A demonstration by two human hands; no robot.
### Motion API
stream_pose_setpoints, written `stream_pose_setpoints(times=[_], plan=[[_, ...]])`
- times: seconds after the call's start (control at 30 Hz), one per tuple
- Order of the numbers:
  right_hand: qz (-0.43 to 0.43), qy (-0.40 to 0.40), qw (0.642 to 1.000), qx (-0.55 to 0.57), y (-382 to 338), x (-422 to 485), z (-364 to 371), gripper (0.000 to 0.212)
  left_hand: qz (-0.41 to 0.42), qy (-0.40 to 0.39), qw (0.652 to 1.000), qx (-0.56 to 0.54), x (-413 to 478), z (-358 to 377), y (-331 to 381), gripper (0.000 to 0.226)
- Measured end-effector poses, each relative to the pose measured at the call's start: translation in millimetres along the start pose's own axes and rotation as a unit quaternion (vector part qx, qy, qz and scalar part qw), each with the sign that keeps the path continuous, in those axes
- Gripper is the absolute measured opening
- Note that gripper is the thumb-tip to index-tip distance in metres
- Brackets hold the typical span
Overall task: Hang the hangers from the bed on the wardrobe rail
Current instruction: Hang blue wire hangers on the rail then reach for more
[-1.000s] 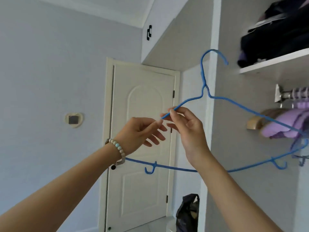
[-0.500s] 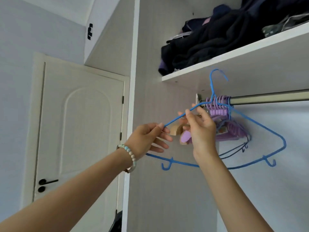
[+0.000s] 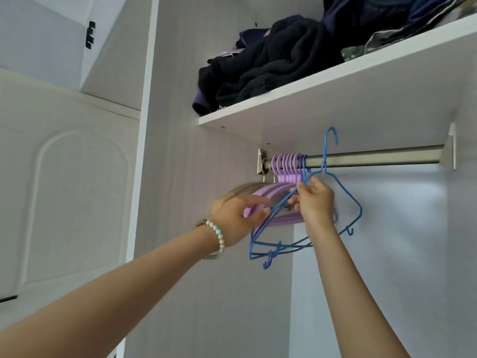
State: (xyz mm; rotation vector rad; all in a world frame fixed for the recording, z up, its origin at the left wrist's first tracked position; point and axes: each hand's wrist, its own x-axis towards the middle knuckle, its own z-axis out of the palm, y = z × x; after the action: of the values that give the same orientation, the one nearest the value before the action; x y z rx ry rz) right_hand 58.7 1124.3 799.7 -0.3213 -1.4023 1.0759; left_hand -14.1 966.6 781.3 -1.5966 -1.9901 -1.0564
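Fingers [image 3: 302, 189] of the right hand [image 3: 315, 205]: thumb and forefinger closed in a pinch on the left shoulder wire of the blue hanger [image 3: 359, 211], just below its neck; remaining fingers curled. Fingers [image 3: 255, 201] of the left hand [image 3: 235, 219]: nearly straight, at 9 o'clock of that pinch, tips at or beside the same wire lower down; blurred, so contact cannot be told; no grip evident.

Surroundings, large to small: white shelf [image 3: 335, 82] at 12 o'clock, loaded with dark clothes [image 3: 271, 65]; metal rail [image 3: 374, 157] beneath it, running 9 to 3 o'clock; purple hangers [image 3: 286, 164] bunched at the rail's 9 o'clock end; wooden hanger [image 3: 228, 196] behind them; second blue hanger [image 3: 303, 166] hooked on the rail just at 3 o'clock of the purple set; bead bracelet [image 3: 219, 235] on the left wrist.

Held hanger: hook raised above the rail, neck crossing the rail's front face; judged not yet seated.

Risks:
- hook comes down in front of the rail, not over it; cause: neck is already on the near side;
- lower bars and small hooks snag the second blue hanger; the two frames overlap at 7 o'clock;
- thin wire twists in a two-finger pinch; hook swings off line; hanger drops.
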Motion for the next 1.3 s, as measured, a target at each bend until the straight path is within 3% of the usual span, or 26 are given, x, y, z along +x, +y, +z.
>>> stream_pose_setpoints(times=[0.13,0.27,0.53,0.67,0.77,0.97,1.13,1.3], plan=[[0.028,-0.004,0.999,-0.039,13,23,-8,0.027,0.043,0.018,0.998,0.036,8,3,-7,0.057],[0.059,-0.034,0.996,-0.065,27,33,-11,0.023,0.003,-0.011,0.996,0.084,10,10,-21,0.054],[0.066,-0.091,0.987,-0.114,50,17,-10,0.02,-0.024,-0.029,0.999,0.026,5,15,-37,0.05],[0.034,-0.085,0.973,-0.213,51,-2,-9,0.044,-0.017,-0.029,0.999,0.012,1,10,-43,0.051],[-0.027,-0.066,0.969,-0.236,42,-22,-3,0.056,-0.018,-0.012,1.0,-0.009,-9,1,-46,0.064],[-0.197,-0.074,0.958,-0.196,-3,-80,46,0.051,-0.01,0.02,1.0,0.015,-60,-51,-62,0.051],[-0.246,-0.171,0.937,-0.182,-30,-147,125,0.056,-0.047,0.059,0.993,0.09,-143,-127,-96,0.052],[-0.248,-0.323,0.897,-0.173,-48,-254,227,0.059,-0.163,0.087,0.971,0.151,-255,-227,-147,0.055]])
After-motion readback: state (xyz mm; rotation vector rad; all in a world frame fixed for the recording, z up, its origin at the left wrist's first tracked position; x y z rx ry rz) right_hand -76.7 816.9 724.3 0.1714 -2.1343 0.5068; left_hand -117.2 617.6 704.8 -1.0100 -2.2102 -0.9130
